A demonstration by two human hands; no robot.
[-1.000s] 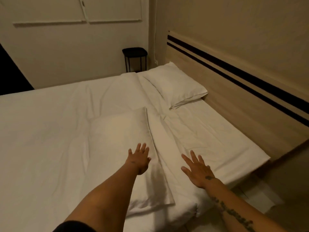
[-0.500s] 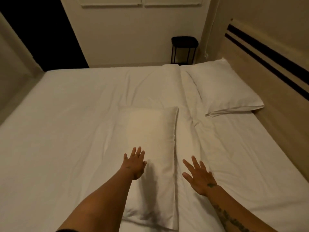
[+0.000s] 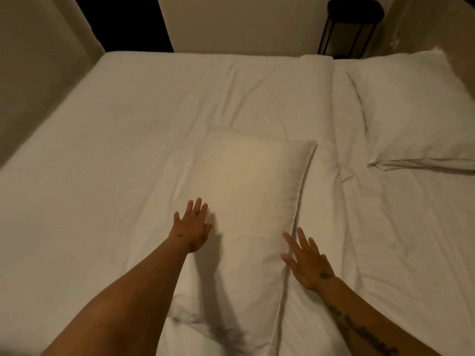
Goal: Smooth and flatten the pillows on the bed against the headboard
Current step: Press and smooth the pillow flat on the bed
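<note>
White cotton covers everything in view: the near pillow (image 3: pixel 246 201) lies lengthwise in the middle of the bed (image 3: pixel 102 155), away from the head end, while the far pillow (image 3: pixel 411 109) sits at the right edge of the view, where the headboard would be, though the headboard itself barely shows. A small black stand (image 3: pixel 352 24) is in the corner beyond.

Both hands are spread flat with fingers apart, gripping nothing. The left hand (image 3: pixel 191 227) is over the near pillow's left side, casting a shadow on it; I cannot tell whether the palm presses the fabric or hovers just above. The right hand (image 3: pixel 307 260) is at the pillow's right seam, fingers reaching over the flange and onto the sheet (image 3: pixel 385 240) beside it.

By my judgement the near pillow is light and soft, with loose filling that bunches rather than holds shape; its lower left corner looks crumpled. It should slide easily over the sheet, dragging wrinkles along. To shift it toward the head end, taking hold of both long edges or two corners would likely work better than pinching the thin flange, which would stretch the case without moving the filling. For flattening, open palms stroking from the centre outward should spread the fill evenly. Nothing is fragile; the main risk is rumpling the sheet further.
</note>
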